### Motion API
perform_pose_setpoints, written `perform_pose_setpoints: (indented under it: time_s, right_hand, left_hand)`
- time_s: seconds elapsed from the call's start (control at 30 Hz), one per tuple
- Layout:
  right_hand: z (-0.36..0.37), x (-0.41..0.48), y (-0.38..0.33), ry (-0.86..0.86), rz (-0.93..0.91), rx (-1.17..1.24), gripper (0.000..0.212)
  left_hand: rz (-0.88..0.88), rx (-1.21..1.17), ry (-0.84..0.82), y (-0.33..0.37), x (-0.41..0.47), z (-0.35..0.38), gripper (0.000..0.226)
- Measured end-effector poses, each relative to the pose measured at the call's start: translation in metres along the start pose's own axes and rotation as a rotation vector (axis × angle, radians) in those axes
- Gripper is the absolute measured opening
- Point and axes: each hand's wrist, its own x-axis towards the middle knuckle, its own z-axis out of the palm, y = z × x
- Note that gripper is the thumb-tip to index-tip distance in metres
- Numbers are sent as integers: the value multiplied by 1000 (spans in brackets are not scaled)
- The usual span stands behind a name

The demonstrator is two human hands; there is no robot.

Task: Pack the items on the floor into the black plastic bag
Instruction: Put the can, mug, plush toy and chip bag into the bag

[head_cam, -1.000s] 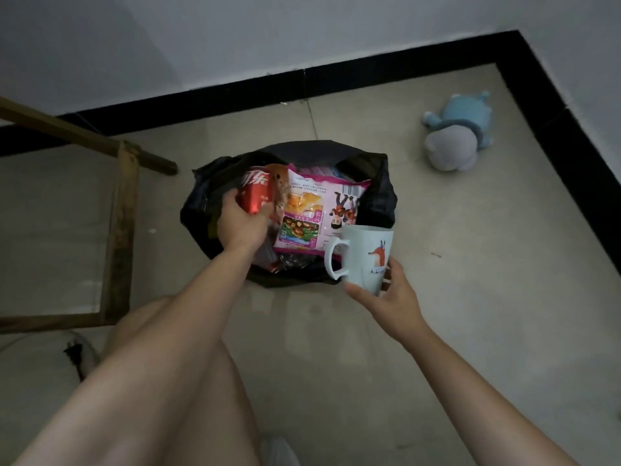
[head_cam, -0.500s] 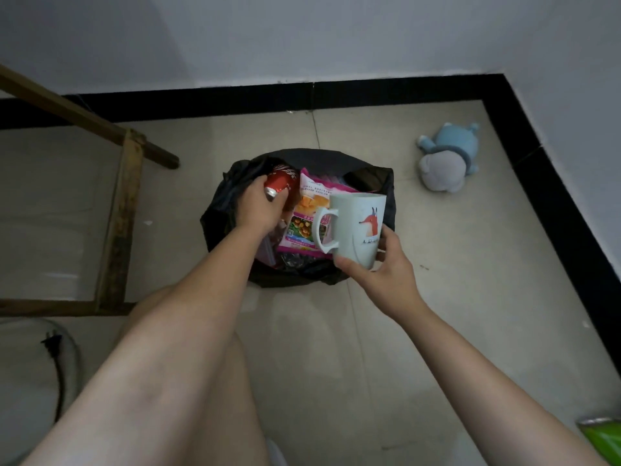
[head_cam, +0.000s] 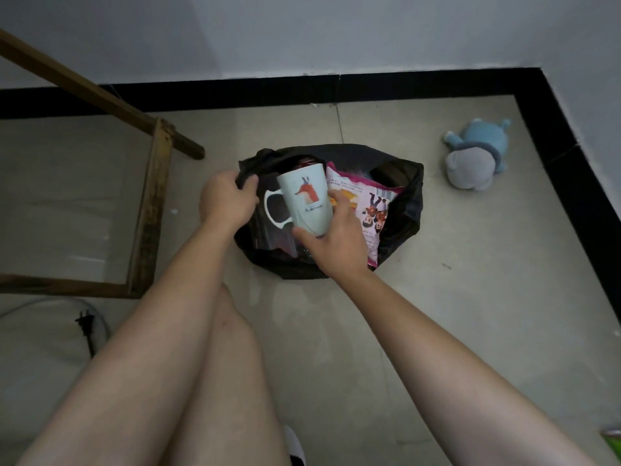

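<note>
moved: since the earlier frame the mug (head_cam: 304, 203) has gone from the bag's near right edge to over its open mouth, left of the middle; the left grip (head_cam: 228, 200) has let go of the red can and gone to the bag's left rim.
floor (head_cam: 470, 297): pale tiles, edged by black skirting along two walls that meet in a corner at the far right.
wooden frame (head_cam: 151, 210): bare timber bars standing on the floor at the left, apart from the bag.
black plastic bag (head_cam: 408, 196): sits on the floor ahead of the person's knee, mouth open and slumped wide, with things inside it.
plush toy (head_cam: 473, 159): blue and grey, lying on the floor to the right of the bag, apart from it, near the corner.
snack packet (head_cam: 373, 213): pink and printed, lying in the right half of the bag, its near end reaching the near rim.
mug: pale, with an orange fox picture and a white handle pointing left; tilted, mouth away from the person, held above the bag's contents; whether it touches them cannot be told.
right grip (head_cam: 336, 237): thumb and fingers wrapped round the mug's lower end, holding it up.
left grip: fingers curled over the bag's left rim, pinching the black plastic.
red can (head_cam: 305, 161): only a dark red sliver shows inside the bag, behind the mug's mouth.
plug (head_cam: 85, 326): black, on a cable on the floor at the left, near the frame.
</note>
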Motion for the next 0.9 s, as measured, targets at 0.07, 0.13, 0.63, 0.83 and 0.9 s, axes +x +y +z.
perform_pose_setpoints:
  time_s: [0.07, 0.13, 0.63, 0.83, 0.9]
  right_hand:
    - [10, -1, -3, 36, -84, -94, 82]
    - [17, 1, -9, 104, -175, -220, 74]
    - [-5, -2, 18, -177, -315, -256, 59]
    - [-97, 15, 47, -31, -150, -404, 53]
    - [-129, 20, 59, 10, -77, -452, 53]
  left_hand:
    - [-40, -168, 38, -1, 0, -4, 26]
    - [-46, -238, 73, -1, -1, -5, 24]
    - [201, -63, 160, 11, -8, 7, 35]
    - [243, 281, 142, 26, -22, 36, 68]
    - [261, 339, 198, 35, -22, 39, 68]
